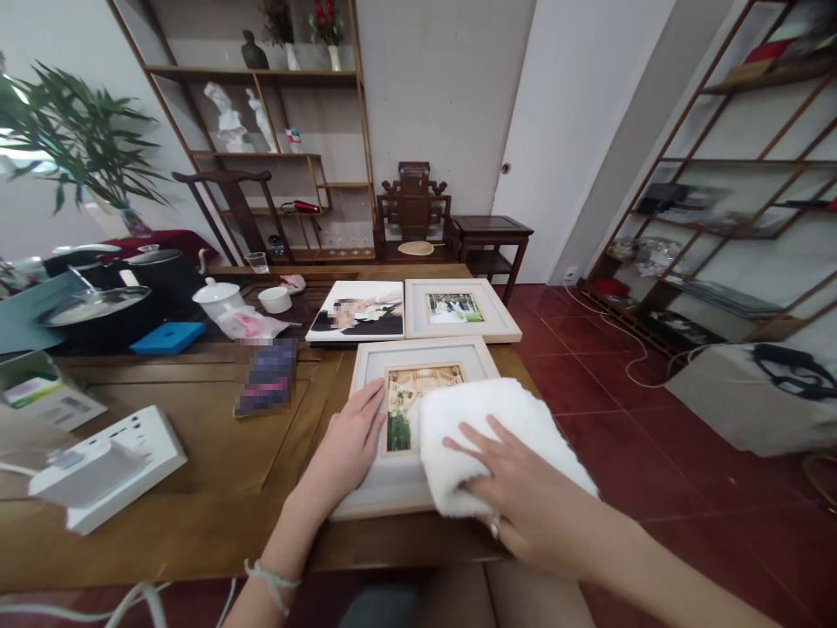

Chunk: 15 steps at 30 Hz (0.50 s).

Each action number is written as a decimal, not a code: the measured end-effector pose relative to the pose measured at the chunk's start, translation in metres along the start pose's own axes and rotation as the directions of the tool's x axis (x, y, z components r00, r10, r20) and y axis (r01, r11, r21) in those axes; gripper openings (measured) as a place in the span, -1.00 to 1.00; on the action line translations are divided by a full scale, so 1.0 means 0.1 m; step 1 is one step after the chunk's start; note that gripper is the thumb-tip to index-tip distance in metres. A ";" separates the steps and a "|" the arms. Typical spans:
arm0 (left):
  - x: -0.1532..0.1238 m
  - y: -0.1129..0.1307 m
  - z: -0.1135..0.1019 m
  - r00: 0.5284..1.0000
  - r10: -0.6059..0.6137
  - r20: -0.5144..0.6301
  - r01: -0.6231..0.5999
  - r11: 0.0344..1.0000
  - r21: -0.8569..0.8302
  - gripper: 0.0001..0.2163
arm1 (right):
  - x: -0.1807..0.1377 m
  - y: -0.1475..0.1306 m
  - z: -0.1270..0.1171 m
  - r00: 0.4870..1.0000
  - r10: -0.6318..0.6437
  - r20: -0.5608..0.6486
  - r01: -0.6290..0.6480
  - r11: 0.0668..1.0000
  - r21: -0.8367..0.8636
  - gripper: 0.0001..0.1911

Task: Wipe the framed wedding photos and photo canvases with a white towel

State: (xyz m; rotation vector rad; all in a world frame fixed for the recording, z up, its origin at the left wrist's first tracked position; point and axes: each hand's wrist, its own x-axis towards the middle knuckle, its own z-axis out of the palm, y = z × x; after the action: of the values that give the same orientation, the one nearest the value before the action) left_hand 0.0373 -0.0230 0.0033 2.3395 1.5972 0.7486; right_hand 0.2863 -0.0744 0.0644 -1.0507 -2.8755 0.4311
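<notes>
A wooden picture frame (432,351) with a wide pale mat lies flat on the table in front of me. My left hand (353,440) rests along its left side, fingers stretched out over the frame edge and mat. My right hand (503,475) grips a folded white towel (523,410) and presses it onto the right part of the frame, fingers spread over the cloth. The towel hides the right side of the decorated picture (398,401) inside the frame. Behind lie a second framed photo (454,307) and a photo panel (357,310), side by side.
The wooden table (215,445) carries a white power strip (124,471), an open box (49,392), a blue box (168,337), a lidded pan (98,314), white cups (275,300) and a blurred purple packet (267,375). Right of the table edge is red tiled floor (602,453).
</notes>
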 end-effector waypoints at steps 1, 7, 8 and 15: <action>0.00 0.00 0.00 1.000 0.004 0.005 -0.004 1.000 0.003 -0.61 | -0.07 -0.06 -0.01 1.000 -0.009 0.023 0.008 1.000 0.028 -0.57; 0.01 0.00 -0.03 0.999 -0.003 0.038 0.003 1.000 0.003 -0.60 | -0.02 0.11 0.04 0.995 -0.022 -0.102 0.023 1.000 0.003 -0.54; 0.01 0.00 -0.04 0.999 0.003 0.041 -0.003 1.000 -0.002 -0.60 | 0.05 0.20 0.04 0.991 -0.011 -0.137 0.008 1.000 -0.024 -0.54; 0.01 0.03 -0.07 0.999 0.027 0.028 -0.026 0.999 -0.024 -0.62 | 0.67 0.80 -0.06 0.956 0.047 -0.291 -0.117 0.967 -0.226 -0.55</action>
State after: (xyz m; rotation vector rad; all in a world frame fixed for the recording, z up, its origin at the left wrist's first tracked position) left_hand 0.0362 -0.0241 0.0102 2.3486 1.5406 0.7320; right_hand 0.2857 0.0284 0.0445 -1.1614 -2.6782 -0.0694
